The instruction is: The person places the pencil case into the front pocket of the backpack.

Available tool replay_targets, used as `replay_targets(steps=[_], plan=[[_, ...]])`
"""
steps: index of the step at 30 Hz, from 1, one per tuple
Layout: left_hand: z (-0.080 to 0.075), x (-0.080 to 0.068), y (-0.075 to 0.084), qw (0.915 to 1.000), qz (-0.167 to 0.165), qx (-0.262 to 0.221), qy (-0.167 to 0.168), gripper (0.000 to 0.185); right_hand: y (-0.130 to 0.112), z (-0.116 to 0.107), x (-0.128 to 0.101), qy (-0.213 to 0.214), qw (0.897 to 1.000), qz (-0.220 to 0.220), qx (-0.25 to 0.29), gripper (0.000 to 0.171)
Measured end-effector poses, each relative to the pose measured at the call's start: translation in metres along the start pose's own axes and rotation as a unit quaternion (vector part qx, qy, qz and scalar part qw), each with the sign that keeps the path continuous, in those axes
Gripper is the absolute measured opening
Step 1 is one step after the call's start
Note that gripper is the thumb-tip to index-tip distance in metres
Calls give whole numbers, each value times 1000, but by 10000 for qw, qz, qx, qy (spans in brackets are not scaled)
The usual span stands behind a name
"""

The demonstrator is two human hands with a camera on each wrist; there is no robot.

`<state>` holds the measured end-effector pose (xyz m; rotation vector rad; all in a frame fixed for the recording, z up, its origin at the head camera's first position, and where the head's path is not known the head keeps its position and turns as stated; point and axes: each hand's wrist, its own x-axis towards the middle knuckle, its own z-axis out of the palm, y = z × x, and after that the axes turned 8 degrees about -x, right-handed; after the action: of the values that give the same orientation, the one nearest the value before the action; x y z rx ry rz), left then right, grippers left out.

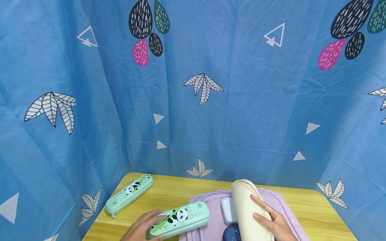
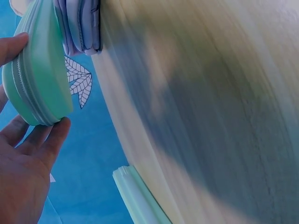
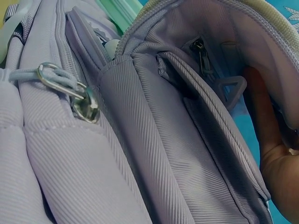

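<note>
1. As both hands sit at the near table edge, the left hand grips a mint panda pencil case, fingers curled round its near end, thumb on the far side in the left wrist view. The case lies half over the left edge of the lilac backpack, half over the wooden table.
2. The right hand holds up the cream flap of the backpack, fingers spread narrow along it, keeping the opening wide.
3. Risk: the grip is on one end of the case only. Likely failure is the far end tipping and catching on the backpack's zipper edge, or the case slipping off onto the table.
4. Risk: if the right hand eases off, the flap probably drops and closes the opening.
5. Inside the open backpack: a white box-like item and something dark blue nearer the camera. Can't tell what either is. The right wrist view shows a lilac inner pocket and a zipper pull; pocket contents hidden.
6. Further left on the table, well apart: a second panda pencil case, zipped shut, contents unknown.
7. Behind it all: a blue patterned cloth backdrop.
</note>
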<state>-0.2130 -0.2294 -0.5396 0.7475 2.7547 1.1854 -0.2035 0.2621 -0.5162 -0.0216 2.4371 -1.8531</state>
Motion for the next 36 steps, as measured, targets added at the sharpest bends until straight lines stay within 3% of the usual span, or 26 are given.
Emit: replay_targets(steps=[16, 21, 28, 32, 36], plan=[[10, 1, 8, 9984, 554, -24, 71, 48, -3, 0, -2, -25, 9999, -49, 84, 66], [14, 3, 12, 9983, 581, -32, -32, 46, -2, 1, -2, -50, 9998, -20, 201, 66], [22, 6, 13, 9967, 809, -114, 10, 63, -2, 1, -1, -114, 9994, 15, 319, 67], [26, 8, 13, 9939, 1095, -135, 9, 61, -2, 1, -1, -112, 9994, 29, 329, 67], [28, 9, 15, 9938, 1054, -313, -168, 58, -2, 1, -2, -129, 9992, 24, 389, 67]])
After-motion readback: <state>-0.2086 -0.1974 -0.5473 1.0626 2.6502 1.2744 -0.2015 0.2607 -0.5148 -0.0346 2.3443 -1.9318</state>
